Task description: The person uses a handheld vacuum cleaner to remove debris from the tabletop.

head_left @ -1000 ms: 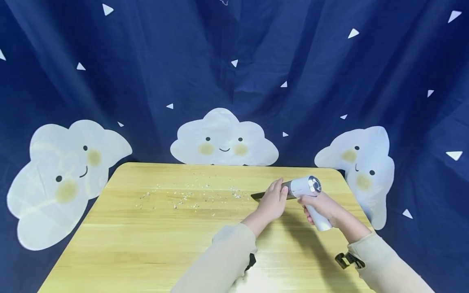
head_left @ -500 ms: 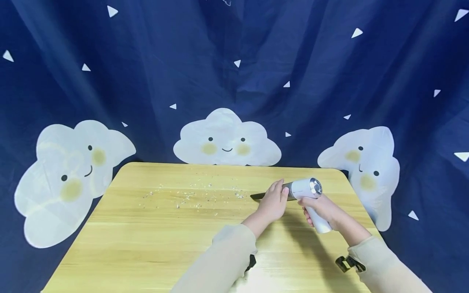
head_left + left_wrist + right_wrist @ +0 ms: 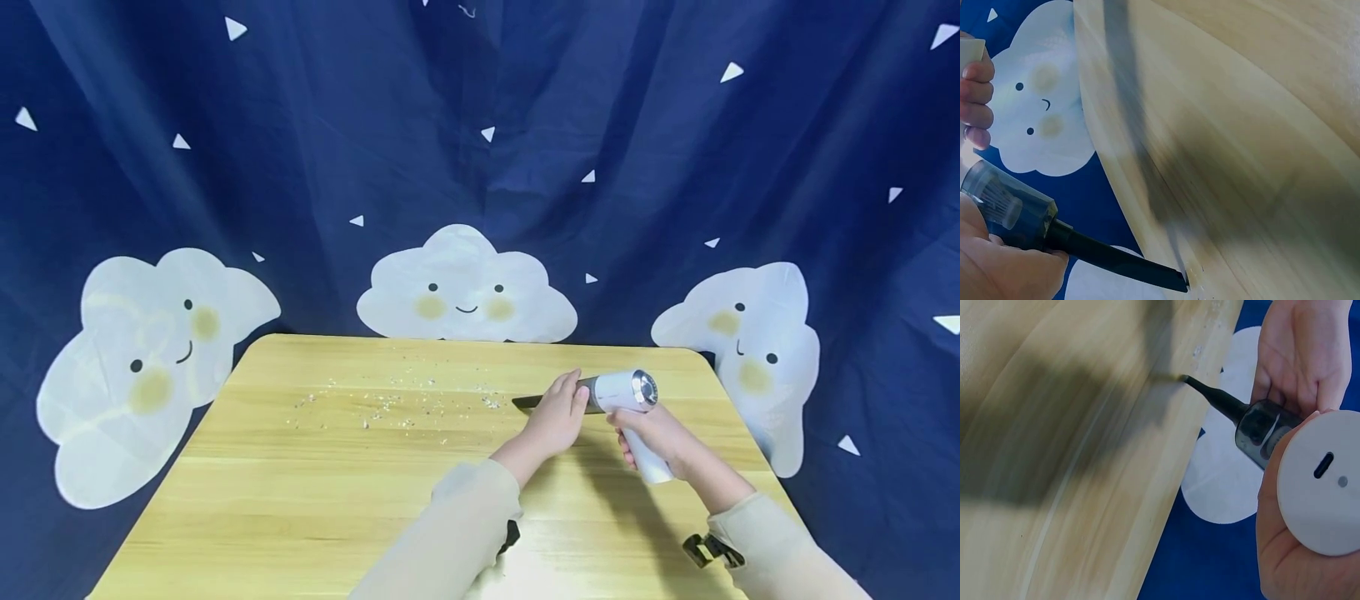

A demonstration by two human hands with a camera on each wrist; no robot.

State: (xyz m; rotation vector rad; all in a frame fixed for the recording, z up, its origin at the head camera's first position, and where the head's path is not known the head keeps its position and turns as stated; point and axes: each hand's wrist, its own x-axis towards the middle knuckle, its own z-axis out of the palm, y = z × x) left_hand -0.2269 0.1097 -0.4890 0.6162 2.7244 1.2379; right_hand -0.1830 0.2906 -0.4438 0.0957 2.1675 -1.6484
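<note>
Right hand: the right hand point(image 3: 656, 433) is wrapped around the white handle of a handheld vacuum point(image 3: 626, 392), fingers curled about the grip; the right wrist view shows the round white butt of the handle point(image 3: 1321, 481) against the palm.
Left hand: the left hand point(image 3: 557, 417) rests over the front of the vacuum, its fingers lying along the dark see-through section point(image 3: 1263, 431); they seem to hold it lightly, though the head view hides the underside of the grasp.
Vacuum: white body with a silver end ring, held just above the table point(image 3: 300, 500) at its far right part and pointing left; handle angled down toward the near right.
Nozzle: a slim black nozzle point(image 3: 1119, 262) runs from the dark section down to the wood, its tip at or just above the surface; the blur leaves contact uncertain.
Crumbs: a scatter of small pale crumbs point(image 3: 390, 404) lies left of the nozzle tip, across the far middle of the table.
Sleeves: both forearms wear beige sleeves point(image 3: 457, 525).
Backdrop: a dark blue curtain point(image 3: 480, 125) with white triangles and three smiling white clouds point(image 3: 465, 287) hangs behind the table.
</note>
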